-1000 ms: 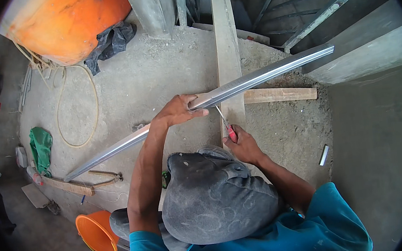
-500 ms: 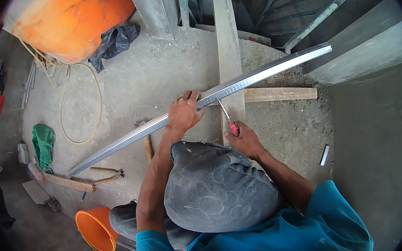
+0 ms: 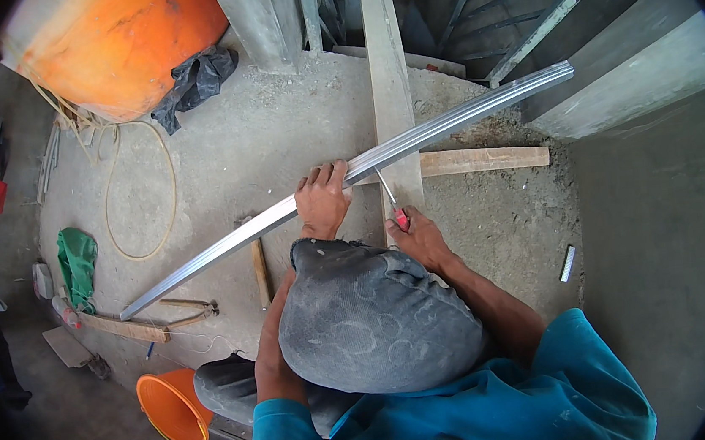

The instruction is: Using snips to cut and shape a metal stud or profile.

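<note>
A long, silvery metal channel [image 3: 461,112] slants from the lower left up to the far right, its ridged face showing. My left hand [image 3: 323,201] is closed over it near the middle, fingers across the top edge. In my right hand [image 3: 425,242] is a screwdriver [image 3: 402,218] with a red handle, and its thin shaft points up at the channel's near edge. Whether the tip touches or only passes under the metal, I cannot tell. Beneath the channel runs a wooden plank [image 3: 389,64].
A short board [image 3: 482,159] lies right of the plank. My bent knee [image 3: 370,312] rises just below the hands. Orange bucket [image 3: 171,411], pincers [image 3: 200,309], wooden handle [image 3: 261,271] and green cloth [image 3: 77,263] lie left. A metal frame [image 3: 562,13] stands far right.
The channel has rolled about its length: its notched side has given way to the ridged face. My left hand has turned with it. The screwdriver stays near the same spot.
</note>
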The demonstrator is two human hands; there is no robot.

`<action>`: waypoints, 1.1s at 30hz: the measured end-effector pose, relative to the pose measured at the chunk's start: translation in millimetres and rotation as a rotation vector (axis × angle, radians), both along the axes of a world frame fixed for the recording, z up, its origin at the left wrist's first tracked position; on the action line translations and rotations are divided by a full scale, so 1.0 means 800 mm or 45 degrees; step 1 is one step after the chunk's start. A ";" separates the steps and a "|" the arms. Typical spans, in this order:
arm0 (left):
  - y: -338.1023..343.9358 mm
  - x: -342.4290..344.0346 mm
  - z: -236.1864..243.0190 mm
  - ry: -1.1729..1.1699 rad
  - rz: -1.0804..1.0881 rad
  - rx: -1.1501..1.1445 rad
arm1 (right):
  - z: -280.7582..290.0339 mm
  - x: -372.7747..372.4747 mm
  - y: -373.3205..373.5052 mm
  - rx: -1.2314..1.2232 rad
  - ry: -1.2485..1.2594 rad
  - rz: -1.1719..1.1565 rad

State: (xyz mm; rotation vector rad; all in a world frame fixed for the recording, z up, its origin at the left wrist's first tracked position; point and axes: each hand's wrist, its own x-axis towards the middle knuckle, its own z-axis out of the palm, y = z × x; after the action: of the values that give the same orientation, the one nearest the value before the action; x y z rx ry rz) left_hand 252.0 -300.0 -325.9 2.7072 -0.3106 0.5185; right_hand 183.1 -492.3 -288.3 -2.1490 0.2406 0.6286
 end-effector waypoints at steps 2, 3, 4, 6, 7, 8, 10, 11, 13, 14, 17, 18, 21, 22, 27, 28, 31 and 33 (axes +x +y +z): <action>0.000 -0.002 -0.001 -0.077 0.015 0.025 | 0.001 0.001 0.003 -0.021 -0.007 0.006; -0.001 -0.003 0.000 -0.075 0.012 0.021 | 0.001 0.000 0.002 -0.045 -0.012 0.014; -0.003 -0.003 0.000 -0.100 0.026 0.028 | 0.001 -0.001 0.001 -0.048 -0.010 0.011; -0.004 -0.003 0.000 -0.124 0.039 0.035 | -0.003 -0.002 0.000 -0.063 -0.051 0.016; -0.005 -0.004 0.001 -0.148 0.040 0.041 | -0.004 -0.001 -0.001 -0.064 -0.050 0.015; -0.005 -0.004 0.001 -0.171 0.041 0.048 | -0.005 0.000 -0.002 -0.070 -0.067 0.034; -0.003 -0.005 -0.001 -0.174 0.051 0.061 | -0.009 0.000 -0.002 -0.077 -0.087 0.053; -0.001 -0.005 -0.002 -0.176 0.061 0.075 | -0.013 0.001 -0.002 -0.082 -0.119 0.065; -0.002 -0.003 -0.001 -0.187 0.078 0.078 | -0.017 0.003 0.000 -0.089 -0.152 0.076; -0.001 -0.002 0.000 -0.197 0.096 0.083 | -0.018 0.006 0.003 -0.066 -0.184 0.069; -0.005 0.003 0.014 -0.087 0.126 0.108 | -0.027 0.008 0.002 -0.042 -0.250 0.061; -0.004 0.006 0.017 -0.093 0.129 0.109 | -0.032 0.010 0.002 -0.036 -0.287 0.065; 0.001 0.017 0.029 0.073 0.114 0.078 | -0.042 0.019 -0.008 0.041 -0.287 0.099; 0.004 0.027 0.038 0.175 0.141 0.049 | -0.057 0.016 -0.016 0.043 -0.296 0.100; 0.042 0.060 0.069 0.151 0.207 0.000 | -0.047 -0.011 -0.027 0.013 -0.213 0.120; 0.035 0.059 0.069 0.156 0.208 -0.006 | -0.024 -0.016 -0.025 0.087 -0.257 0.082; 0.025 0.050 0.066 0.047 0.167 0.049 | 0.043 0.021 0.004 0.083 -0.263 0.163; 0.022 0.047 0.059 0.088 0.188 0.058 | 0.047 0.041 0.016 0.009 -0.207 0.151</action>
State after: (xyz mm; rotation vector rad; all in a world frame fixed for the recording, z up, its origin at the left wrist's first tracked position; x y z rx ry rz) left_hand 289.4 -282.5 -278.5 2.7995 -0.1055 0.4621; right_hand 215.6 -479.4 -250.4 -2.2060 0.0233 0.5170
